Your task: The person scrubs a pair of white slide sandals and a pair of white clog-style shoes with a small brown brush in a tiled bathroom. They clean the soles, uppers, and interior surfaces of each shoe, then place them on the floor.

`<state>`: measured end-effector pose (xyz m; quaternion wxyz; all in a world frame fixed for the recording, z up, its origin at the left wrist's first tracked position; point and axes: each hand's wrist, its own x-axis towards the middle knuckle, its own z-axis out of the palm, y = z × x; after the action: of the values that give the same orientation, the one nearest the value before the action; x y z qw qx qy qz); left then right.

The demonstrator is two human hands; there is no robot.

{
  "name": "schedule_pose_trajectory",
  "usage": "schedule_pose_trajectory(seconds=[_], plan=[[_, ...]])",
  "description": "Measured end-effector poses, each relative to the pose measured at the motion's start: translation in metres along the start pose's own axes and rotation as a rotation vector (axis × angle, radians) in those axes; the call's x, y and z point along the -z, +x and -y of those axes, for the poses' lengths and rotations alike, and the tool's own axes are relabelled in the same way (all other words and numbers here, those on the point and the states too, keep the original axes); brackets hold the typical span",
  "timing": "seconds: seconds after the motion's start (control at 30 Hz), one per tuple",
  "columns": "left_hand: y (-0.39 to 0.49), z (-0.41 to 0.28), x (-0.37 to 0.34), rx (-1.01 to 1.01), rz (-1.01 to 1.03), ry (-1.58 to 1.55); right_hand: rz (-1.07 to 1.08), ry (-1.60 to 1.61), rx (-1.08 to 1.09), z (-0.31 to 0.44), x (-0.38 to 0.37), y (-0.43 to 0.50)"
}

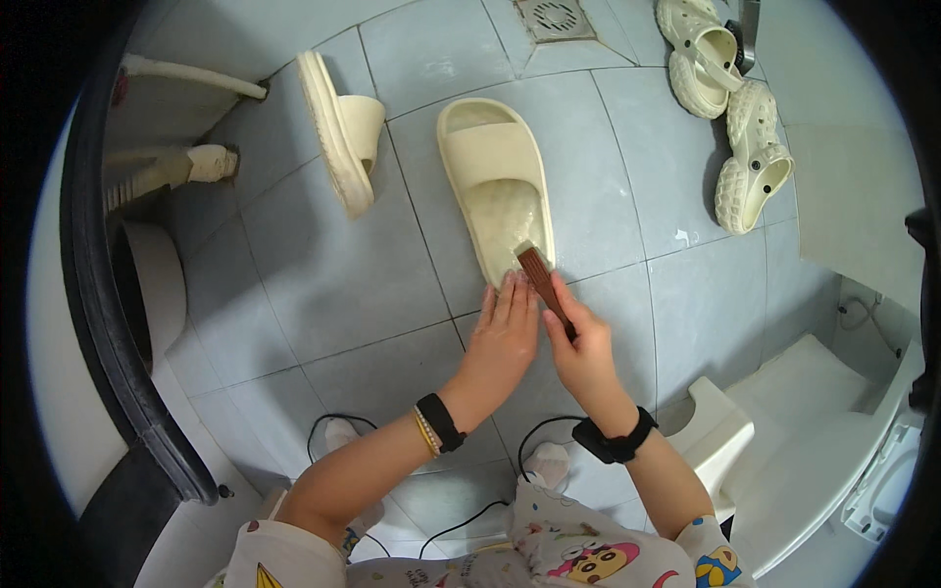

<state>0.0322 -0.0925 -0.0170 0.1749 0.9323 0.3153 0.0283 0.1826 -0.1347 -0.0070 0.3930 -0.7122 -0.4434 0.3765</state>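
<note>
A cream slide slipper (507, 169) lies sole-down on the tiled floor, its toe pointing away from me. Its footbed looks wet near the heel. My left hand (503, 331) rests with its fingertips on the heel end, the fingers extended side by side. In my right hand (584, 342) is a small brush with a brown ribbed handle (544, 283). The brush head meets the footbed near the heel, and its bristles are mostly hidden. A second cream slipper (342, 140) stands on its side to the left.
Cream clogs (750, 162) sit at the upper right, below a floor drain (556, 18). White pipes (191, 77) and a grey-white bin (154, 287) are on the left. A white stool (709, 434) stands beside the toilet (809, 470) at right. Black cables (463, 522) run near my feet.
</note>
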Motion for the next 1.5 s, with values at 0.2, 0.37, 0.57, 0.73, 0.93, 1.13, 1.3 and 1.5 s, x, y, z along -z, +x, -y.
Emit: schedule_pose_trajectory(seconds=[0.2,0.37,0.57,0.73,0.93,1.13,1.3,1.5], plan=[[-0.004,-0.008,-0.02,-0.006,0.07,0.164,0.04,-0.252,0.115,0.02,-0.022,0.098],[-0.006,-0.006,-0.034,-0.022,0.016,-0.024,0.029,-0.207,0.083,0.034,-0.039,0.048],[-0.01,-0.01,-0.026,-0.026,0.154,0.231,0.077,-0.343,0.078,0.038,-0.028,0.091],[-0.003,-0.01,-0.02,-0.018,0.067,0.114,0.014,-0.489,0.112,0.017,-0.025,0.021],[-0.002,-0.012,-0.014,-0.03,0.137,0.356,-0.008,-0.713,0.32,0.002,-0.007,0.058],[0.019,0.005,0.005,0.171,0.117,-0.162,-0.171,-0.1,0.201,-0.012,0.008,-0.015],[0.056,0.008,-0.004,0.227,-0.052,0.107,-0.193,0.802,-0.575,-0.025,0.023,-0.034],[0.07,0.007,0.013,0.277,0.195,0.245,-0.117,0.783,-0.486,-0.039,0.015,-0.013]])
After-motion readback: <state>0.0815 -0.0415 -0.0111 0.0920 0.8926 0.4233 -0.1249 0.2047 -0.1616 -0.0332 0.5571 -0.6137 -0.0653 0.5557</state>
